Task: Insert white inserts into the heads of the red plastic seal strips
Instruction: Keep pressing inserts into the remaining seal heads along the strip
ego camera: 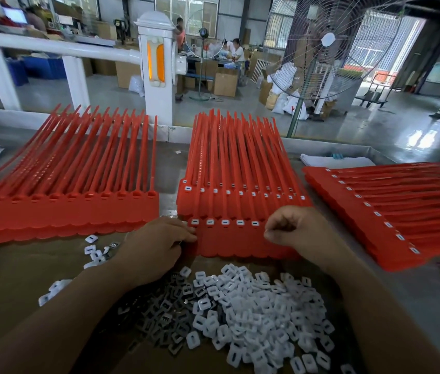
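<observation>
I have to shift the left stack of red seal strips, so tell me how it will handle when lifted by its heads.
The left stack would probably lift as sheets, since its heads look joined in rows. The long thin tails bow and splay, so expect them to flop. Glossy layers may slide apart.

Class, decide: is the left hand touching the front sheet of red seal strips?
Touching. In the head view, the left hand has its fingertips against the left edge of the front sheet.
</observation>
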Action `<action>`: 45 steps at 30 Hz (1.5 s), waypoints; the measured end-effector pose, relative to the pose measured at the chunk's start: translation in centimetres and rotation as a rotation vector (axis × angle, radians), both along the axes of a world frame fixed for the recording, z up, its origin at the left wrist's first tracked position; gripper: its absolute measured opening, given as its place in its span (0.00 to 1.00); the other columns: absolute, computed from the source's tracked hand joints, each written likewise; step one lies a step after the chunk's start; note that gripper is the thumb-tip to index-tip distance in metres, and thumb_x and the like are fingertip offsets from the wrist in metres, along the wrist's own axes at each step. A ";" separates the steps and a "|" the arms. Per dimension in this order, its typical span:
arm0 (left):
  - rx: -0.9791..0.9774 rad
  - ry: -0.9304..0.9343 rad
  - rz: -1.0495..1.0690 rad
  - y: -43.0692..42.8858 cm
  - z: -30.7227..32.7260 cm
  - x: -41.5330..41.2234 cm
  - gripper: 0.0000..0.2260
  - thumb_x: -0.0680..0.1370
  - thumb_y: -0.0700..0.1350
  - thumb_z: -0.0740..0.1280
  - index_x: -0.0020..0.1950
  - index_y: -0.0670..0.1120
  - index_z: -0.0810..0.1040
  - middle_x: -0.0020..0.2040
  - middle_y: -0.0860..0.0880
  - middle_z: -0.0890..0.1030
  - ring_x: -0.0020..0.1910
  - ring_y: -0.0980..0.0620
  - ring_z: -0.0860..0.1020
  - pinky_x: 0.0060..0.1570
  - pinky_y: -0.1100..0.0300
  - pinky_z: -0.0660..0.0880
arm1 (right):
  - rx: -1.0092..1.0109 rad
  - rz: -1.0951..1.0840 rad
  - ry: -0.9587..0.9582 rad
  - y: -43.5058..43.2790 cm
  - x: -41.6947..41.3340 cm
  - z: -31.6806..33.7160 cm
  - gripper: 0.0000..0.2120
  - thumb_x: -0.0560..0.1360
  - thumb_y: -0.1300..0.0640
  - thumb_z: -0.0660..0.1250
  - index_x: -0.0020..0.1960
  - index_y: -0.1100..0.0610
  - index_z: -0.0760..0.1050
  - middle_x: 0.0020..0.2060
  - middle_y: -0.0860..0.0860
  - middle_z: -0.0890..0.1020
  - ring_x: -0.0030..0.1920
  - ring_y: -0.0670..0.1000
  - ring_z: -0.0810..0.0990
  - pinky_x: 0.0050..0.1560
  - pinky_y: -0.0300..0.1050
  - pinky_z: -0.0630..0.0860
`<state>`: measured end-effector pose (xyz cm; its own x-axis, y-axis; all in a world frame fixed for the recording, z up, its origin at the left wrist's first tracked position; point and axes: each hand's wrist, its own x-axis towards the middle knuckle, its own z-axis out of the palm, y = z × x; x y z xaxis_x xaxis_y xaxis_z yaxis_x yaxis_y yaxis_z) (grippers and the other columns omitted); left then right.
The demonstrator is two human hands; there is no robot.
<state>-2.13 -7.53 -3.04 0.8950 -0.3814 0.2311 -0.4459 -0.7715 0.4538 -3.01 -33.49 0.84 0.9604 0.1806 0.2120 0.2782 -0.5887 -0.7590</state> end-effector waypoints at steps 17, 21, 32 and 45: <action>0.013 -0.018 -0.017 0.0 -0.2 0.4 0.20 0.72 0.34 0.60 0.59 0.52 0.78 0.62 0.58 0.74 0.64 0.61 0.67 0.66 0.59 0.63 | -0.117 -0.233 -0.049 -0.6 2.9 -1.7 0.03 0.72 0.64 0.68 0.41 0.58 0.80 0.41 0.48 0.79 0.44 0.45 0.75 0.40 0.34 0.62; 0.021 -0.017 -0.017 0.0 -0.2 0.3 0.20 0.73 0.35 0.60 0.60 0.53 0.77 0.63 0.60 0.73 0.64 0.62 0.65 0.66 0.61 0.63 | -0.101 -0.220 -0.037 -0.8 2.6 -1.9 0.08 0.71 0.64 0.68 0.37 0.54 0.77 0.39 0.45 0.78 0.42 0.42 0.74 0.40 0.34 0.64; 0.035 -0.027 -0.028 0.0 -0.2 0.1 0.21 0.73 0.35 0.59 0.61 0.53 0.76 0.64 0.60 0.72 0.65 0.63 0.64 0.67 0.62 0.60 | -0.242 -0.257 -0.053 -0.2 2.5 -2.4 0.08 0.71 0.61 0.70 0.36 0.51 0.77 0.43 0.48 0.79 0.51 0.51 0.75 0.54 0.45 0.70; 0.020 -0.037 -0.027 -0.1 -0.1 -0.3 0.21 0.72 0.34 0.59 0.61 0.52 0.76 0.64 0.60 0.72 0.65 0.63 0.65 0.66 0.62 0.62 | -0.227 -0.298 0.046 0.0 2.6 -2.3 0.13 0.70 0.59 0.71 0.33 0.45 0.73 0.40 0.44 0.78 0.54 0.53 0.74 0.57 0.50 0.70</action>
<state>-2.47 -7.64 -3.17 0.8754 -0.4101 0.2559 -0.4828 -0.7678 0.4211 -0.38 -33.51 -1.47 0.9855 -0.0712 0.1542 0.0377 -0.7935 -0.6075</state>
